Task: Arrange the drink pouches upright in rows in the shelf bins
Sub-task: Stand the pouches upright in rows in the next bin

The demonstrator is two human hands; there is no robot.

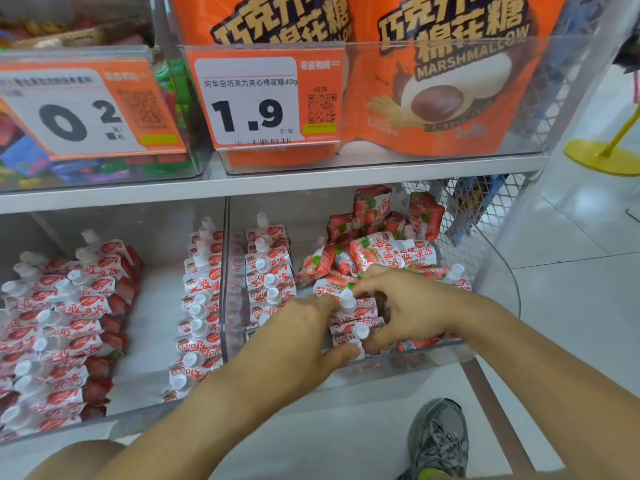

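Note:
Red-and-white strawberry drink pouches with white caps fill two clear bins on the lower shelf. The left bin [145, 415] holds upright rows [69, 317] at its left and a row [201, 306] along its right wall. In the right bin [415, 356] one upright row [268, 271] stands at the left, a short row [356, 322] stands in the middle front, and a loose heap [374, 237] lies at the back. My left hand [298, 337] and my right hand [405, 306] press on either side of the short middle row, fingers curled around its pouches.
The upper shelf carries a clear bin of orange marshmallow bags [433, 81] with a 1.9 price tag [256, 102], and a bin of mixed candies [104, 164] at left. A white mesh panel [485, 209] closes the shelf's right end. My grey shoe [438, 438] stands on the floor below.

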